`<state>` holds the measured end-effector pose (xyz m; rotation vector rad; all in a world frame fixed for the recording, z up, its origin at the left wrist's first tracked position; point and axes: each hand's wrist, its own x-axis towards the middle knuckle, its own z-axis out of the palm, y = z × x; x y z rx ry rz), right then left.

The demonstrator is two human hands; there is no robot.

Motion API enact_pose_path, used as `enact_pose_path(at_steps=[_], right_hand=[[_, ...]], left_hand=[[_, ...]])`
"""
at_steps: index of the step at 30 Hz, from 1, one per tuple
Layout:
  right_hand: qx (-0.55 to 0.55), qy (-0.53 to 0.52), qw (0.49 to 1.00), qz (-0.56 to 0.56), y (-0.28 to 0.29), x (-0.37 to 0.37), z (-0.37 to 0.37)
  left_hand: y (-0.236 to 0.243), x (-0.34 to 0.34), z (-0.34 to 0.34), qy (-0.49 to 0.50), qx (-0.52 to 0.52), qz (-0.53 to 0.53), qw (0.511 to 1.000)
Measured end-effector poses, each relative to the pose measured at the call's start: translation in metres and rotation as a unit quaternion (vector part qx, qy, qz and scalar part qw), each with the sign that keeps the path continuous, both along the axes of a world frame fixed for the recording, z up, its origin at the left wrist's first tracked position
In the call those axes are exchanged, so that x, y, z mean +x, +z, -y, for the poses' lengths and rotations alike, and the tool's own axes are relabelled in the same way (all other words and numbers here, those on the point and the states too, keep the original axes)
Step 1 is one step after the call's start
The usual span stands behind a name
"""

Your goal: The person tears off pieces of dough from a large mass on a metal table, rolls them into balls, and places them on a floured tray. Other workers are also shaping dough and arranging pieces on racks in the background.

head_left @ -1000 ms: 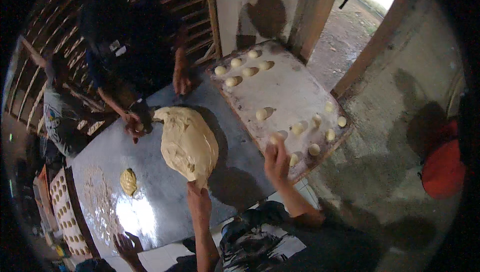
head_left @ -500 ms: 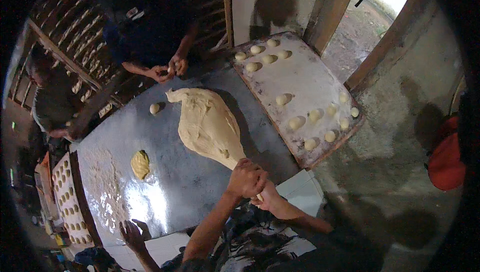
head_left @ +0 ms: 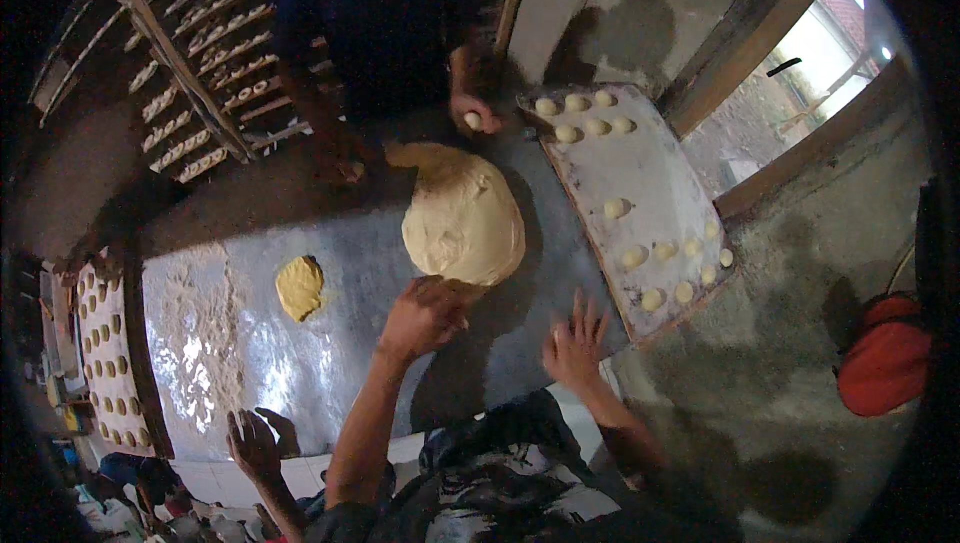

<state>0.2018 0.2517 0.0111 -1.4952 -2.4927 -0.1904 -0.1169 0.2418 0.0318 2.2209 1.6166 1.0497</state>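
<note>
A large pale dough mass (head_left: 463,223) rests on the grey metal worktop (head_left: 380,383). My left hand (head_left: 425,318) is closed on the near end of it. To its right, my right hand (head_left: 575,348) is over the worktop with fingers spread and slightly blurred; a small pale bit shows at its edge, partly hidden. A smaller yellow dough lump (head_left: 298,286) lies left of the big one. A floured board (head_left: 635,168) along the right holds several round dough balls (head_left: 615,207).
A co-worker (head_left: 375,28) opposite holds a dough ball (head_left: 472,120). Another person's hand (head_left: 250,443) is at the lower left edge. A tray of dough pieces (head_left: 112,363) stands far left, wooden racks (head_left: 210,63) behind, a doorway upper right, a red object (head_left: 880,353) right.
My hands were together on a stretched neck of dough; now my right hand has parted and moved right, opened, while my left still grips the shortened end. The view has shifted.
</note>
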Motion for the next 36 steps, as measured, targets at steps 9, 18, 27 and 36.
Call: enact_pose_path(at_steps=[9, 18, 27, 36], right_hand=[[-0.19, 0.131, 0.962, -0.147, -0.028, 0.034, 0.037], [-0.272, -0.13, 0.656, -0.692, 0.061, -0.065, -0.003], [-0.198, -0.031, 0.976, -0.086, 0.037, -0.002, 0.075], [-0.103, 0.023, 0.983, -0.153, -0.029, -0.034, 0.023]], left_hand=[[0.064, 0.07, 0.067, -0.02, -0.038, -0.055, 0.998], [0.071, 0.148, 0.014, 0.014, -0.149, 0.177, 0.973], [0.055, 0.029, -0.066, 0.243, -0.259, -0.061, 0.933], [-0.016, 0.057, -0.041, 0.109, 0.074, -0.057, 0.99]])
